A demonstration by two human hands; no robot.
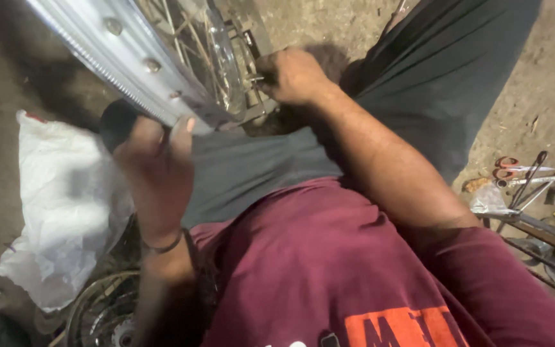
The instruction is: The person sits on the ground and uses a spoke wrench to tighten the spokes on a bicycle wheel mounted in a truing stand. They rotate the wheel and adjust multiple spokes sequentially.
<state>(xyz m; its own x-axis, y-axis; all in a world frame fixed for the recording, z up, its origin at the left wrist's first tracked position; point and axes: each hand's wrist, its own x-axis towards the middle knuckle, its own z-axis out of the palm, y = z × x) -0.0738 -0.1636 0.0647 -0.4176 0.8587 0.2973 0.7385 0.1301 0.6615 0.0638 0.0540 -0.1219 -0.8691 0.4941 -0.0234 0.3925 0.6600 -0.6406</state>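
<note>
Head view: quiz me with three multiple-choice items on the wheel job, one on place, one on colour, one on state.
1. Where does the white plastic bag lie?
A. on the ground on the left of the picture
B. on the rim
C. in the right hand

2. What colour is the shirt?
A. green
B. maroon
C. yellow

3. What is the left hand doing?
A. hanging free
B. gripping scissors
C. gripping the silver wheel rim

Answers: 1 A, the bag lies beside the left arm; 2 B, dark red cloth fills the foreground; 3 C, its fingers wrap the rim's edge while the right hand works at the spokes.
</note>
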